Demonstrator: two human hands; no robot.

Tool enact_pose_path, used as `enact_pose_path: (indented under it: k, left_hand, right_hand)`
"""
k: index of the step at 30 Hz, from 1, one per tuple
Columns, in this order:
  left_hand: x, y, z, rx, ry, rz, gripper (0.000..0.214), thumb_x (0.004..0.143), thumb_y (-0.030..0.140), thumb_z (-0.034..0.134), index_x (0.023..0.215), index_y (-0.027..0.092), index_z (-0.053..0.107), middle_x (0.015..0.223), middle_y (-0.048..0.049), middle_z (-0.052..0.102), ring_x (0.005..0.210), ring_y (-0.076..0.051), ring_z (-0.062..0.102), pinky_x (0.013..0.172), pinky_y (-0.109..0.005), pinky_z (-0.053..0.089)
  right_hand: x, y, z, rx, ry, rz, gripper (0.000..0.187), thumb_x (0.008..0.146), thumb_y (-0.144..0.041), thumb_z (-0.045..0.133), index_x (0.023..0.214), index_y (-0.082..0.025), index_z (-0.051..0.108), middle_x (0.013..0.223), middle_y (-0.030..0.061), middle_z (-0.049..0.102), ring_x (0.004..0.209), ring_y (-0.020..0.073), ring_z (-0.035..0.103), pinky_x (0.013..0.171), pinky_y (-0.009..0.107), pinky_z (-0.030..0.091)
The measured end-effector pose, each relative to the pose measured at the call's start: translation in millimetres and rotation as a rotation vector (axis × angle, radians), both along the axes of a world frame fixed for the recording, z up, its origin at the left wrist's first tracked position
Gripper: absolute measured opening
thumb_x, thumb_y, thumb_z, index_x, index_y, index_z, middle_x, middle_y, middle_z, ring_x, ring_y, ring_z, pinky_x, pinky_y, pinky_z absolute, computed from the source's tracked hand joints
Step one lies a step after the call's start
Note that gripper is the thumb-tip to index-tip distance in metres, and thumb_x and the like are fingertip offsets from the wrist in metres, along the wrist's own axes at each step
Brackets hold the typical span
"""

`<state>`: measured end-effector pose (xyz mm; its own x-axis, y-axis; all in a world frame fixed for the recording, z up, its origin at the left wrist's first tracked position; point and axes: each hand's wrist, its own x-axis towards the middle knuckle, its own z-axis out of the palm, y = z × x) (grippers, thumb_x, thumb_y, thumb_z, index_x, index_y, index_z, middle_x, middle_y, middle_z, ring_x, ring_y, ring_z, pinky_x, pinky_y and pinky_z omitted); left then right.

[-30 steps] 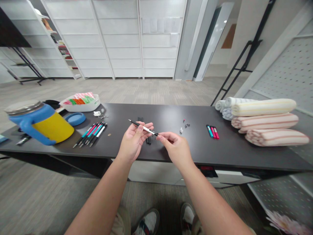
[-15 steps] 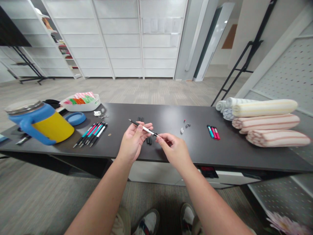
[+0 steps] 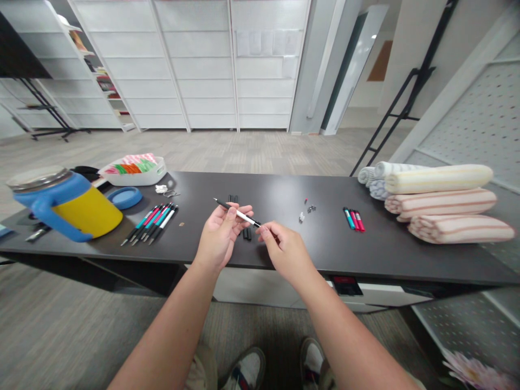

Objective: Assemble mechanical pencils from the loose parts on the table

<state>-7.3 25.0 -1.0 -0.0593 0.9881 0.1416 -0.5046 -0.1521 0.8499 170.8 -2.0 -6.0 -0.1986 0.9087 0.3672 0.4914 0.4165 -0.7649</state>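
Observation:
A white pen with black end parts lies slantwise across my left hand, thumb on top and the other fingers beneath. Its dark tip points up and to the left. My right hand pinches at the pen's lower right end, where the fingertips hide the very end. Black pen parts lie on the table behind and below my hands. Left of them, several assembled pens rest side by side. Farther right are short coloured pen barrels and small metal clips, with small white pieces nearby.
The dark table carries a blue and yellow mug at left, beside a blue lid. Behind them stands a white basket of colourful packets. Rolled towels are stacked at the right end.
My right hand has shifted slightly left along with the pen's lower end, and less of that end shows past its black part. My left hand stays nearly still.

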Motion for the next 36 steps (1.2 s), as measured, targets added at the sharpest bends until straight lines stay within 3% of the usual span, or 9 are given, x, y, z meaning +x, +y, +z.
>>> enact_pose_path:
  k: [6,11,15,19,36]
  left_hand:
    - [-0.9,0.5,-1.6,0.002,0.0,0.005,0.034,0.089,0.039,0.082,0.107,0.019,0.063,0.111,-0.0115,0.079,0.1,-0.02,0.077,0.083,-0.029,0.061]
    - [-0.8,0.9,-2.5,-0.002,-0.01,-0.003,0.034,0.088,0.037,0.083,0.107,0.018,0.063,0.11,-0.0116,0.079,0.1,-0.021,0.077,0.081,-0.028,0.061]
    - [-0.7,1.1,-2.6,0.004,-0.001,0.0,0.034,0.088,0.038,0.083,0.107,0.018,0.063,0.111,-0.0117,0.079,0.1,-0.021,0.077,0.083,-0.029,0.061]
    - [-0.9,1.0,-1.6,-0.008,-0.003,0.0,0.035,0.087,0.039,0.084,0.107,0.018,0.063,0.11,-0.0118,0.079,0.1,-0.021,0.077,0.082,-0.029,0.061]
    - [-0.6,1.7,-2.7,0.018,-0.039,-0.024,0.036,0.087,0.039,0.085,0.107,0.016,0.065,0.104,-0.0102,0.08,0.094,-0.02,0.078,0.079,-0.027,0.061]
  right_hand:
    - [-1.8,-1.0,0.9,-0.054,0.042,-0.022,0.022,0.104,-0.044,0.055,0.104,-0.024,0.065,0.082,-0.0005,0.071,0.07,0.0171,0.064,0.066,0.028,0.045]
    - [-1.7,-0.7,1.1,-0.002,-0.017,0.011,0.029,0.109,-0.038,0.043,0.096,-0.024,0.064,0.083,0.0008,0.071,0.078,0.0184,0.066,0.074,0.029,0.044]
    - [-2.2,-1.2,1.8,-0.044,0.023,-0.022,0.02,0.104,-0.043,0.053,0.102,-0.025,0.059,0.082,-0.0011,0.069,0.069,0.0171,0.062,0.065,0.028,0.043]
    - [-2.4,-1.7,3.3,-0.001,-0.039,-0.01,0.026,0.108,-0.039,0.044,0.093,-0.025,0.06,0.081,-0.0001,0.068,0.073,0.0178,0.063,0.069,0.028,0.042]
    - [0.4,2.2,-0.4,-0.029,0.001,0.097,0.026,0.108,-0.031,0.044,0.089,-0.024,0.061,0.075,-0.0035,0.065,0.07,0.0144,0.061,0.068,0.026,0.04]
